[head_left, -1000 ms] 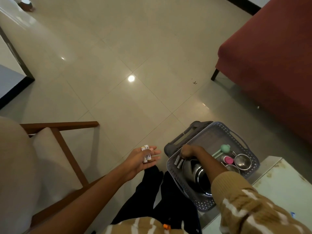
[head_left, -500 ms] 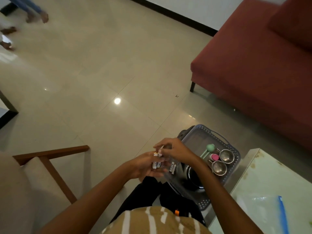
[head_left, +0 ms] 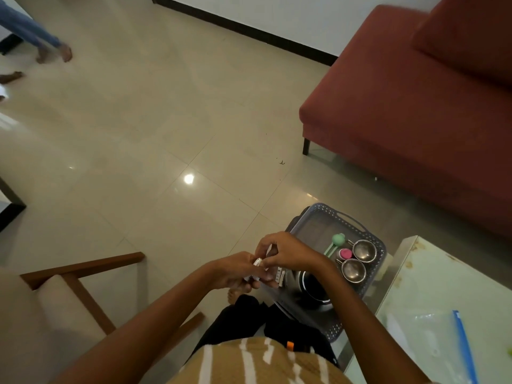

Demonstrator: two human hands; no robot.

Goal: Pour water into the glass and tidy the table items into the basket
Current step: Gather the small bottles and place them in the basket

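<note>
A grey perforated basket sits low beside my knees, left of the table. In it lie two small steel bowls, a pink-capped item, a mint-green spoon and a dark steel pot. Just left of the basket, my left hand holds small white cylinders in its palm. My right hand meets it from above and pinches one of these white pieces. More white pieces lie at the basket's near-left edge.
A pale table with a clear zip bag stands at the right. A red sofa fills the upper right. A wooden-armed chair is at the left. Another person's legs show far left on the tiled floor.
My right hand left the basket and came over to my left hand, where it now pinches a white piece. The view tilted up, showing more of the sofa and floor.
</note>
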